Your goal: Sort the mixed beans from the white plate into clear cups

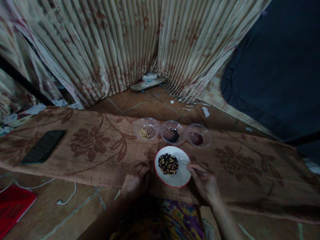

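My right hand (pixel 203 181) pinches a pair of thin metal tweezers (pixel 183 163), whose tips reach over the plate toward the beans. The white plate (pixel 182 176) with a red rim stands on the cloth in front of me. A heap of mixed dark and pale yellow beans (pixel 168 164) lies on its left half. Left of the plate, my left hand (pixel 137 179) rests on the cloth with fingers curled in, nothing visible in them. Behind the plate are three clear plastic bowls in a row: one with pale beans (pixel 143 133), one with black beans (pixel 172 135), one with dark reddish beans (pixel 197 138).
A brown floral cloth (pixel 242 188) covers the low table. A dark phone (pixel 43 147) lies at the left. Beyond are striped curtains (pixel 121 42), a skateboard (pixel 148 84) and white scraps on the tiled floor. A red bag (pixel 7 210) and a white cable lie at lower left.
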Available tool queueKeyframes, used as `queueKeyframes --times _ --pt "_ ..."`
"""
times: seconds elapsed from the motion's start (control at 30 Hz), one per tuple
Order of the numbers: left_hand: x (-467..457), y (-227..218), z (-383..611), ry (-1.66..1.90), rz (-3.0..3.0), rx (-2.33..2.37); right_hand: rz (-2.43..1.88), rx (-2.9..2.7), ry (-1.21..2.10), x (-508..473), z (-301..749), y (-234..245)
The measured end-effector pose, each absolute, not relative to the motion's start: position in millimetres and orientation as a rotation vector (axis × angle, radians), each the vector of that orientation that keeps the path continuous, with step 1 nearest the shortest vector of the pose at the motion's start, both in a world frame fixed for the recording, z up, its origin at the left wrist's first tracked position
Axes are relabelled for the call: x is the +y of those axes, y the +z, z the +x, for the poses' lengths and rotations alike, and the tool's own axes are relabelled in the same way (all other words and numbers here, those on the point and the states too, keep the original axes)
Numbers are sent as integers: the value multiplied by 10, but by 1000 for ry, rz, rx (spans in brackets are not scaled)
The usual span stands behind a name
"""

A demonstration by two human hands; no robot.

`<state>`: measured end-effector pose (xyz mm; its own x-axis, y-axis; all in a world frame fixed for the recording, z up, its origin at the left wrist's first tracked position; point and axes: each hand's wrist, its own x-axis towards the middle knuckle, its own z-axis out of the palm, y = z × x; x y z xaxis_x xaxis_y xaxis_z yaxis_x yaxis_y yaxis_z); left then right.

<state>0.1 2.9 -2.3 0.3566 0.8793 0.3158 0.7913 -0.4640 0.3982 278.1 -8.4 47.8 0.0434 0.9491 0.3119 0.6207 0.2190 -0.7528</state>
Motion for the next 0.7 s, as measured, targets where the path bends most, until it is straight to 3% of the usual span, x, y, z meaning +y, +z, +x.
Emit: queueKeyframes --times 0.43,0.7 --pt "32 -88 -16 730 2417 1511 -1571 -1372 622 -103 2837 468" --pt "26 -58 2 823 2427 1523 -1554 -1205 439 101 2966 810"
